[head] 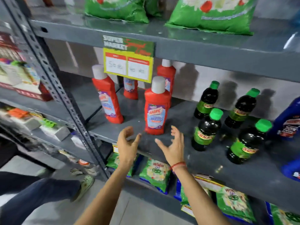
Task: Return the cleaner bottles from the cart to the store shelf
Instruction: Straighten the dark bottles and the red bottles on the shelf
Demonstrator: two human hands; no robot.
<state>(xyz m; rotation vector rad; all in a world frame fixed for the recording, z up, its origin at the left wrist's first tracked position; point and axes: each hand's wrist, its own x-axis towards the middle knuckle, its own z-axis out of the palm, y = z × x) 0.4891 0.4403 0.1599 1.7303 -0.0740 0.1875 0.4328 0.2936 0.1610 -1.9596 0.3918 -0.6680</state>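
Several red cleaner bottles with white caps stand on the grey store shelf (203, 153). The nearest red bottle (155, 109) stands upright close to the shelf's front edge. Another red bottle (108, 98) leans at the left, and two more stand behind, one (130, 88) partly hidden by a price tag, the other (168, 73) at the back. My left hand (127, 143) and my right hand (172, 143) are both open with spread fingers, just below and on either side of the nearest bottle, not touching it. No cart is in view.
Several dark bottles with green caps (206, 129) stand to the right, blue bottles (287, 117) at the far right. A yellow price tag (128, 65) hangs from the shelf above. Green bags fill the top and lower shelves. A perforated metal post (65, 98) rises at left; another person's leg and shoe (86, 184) below.
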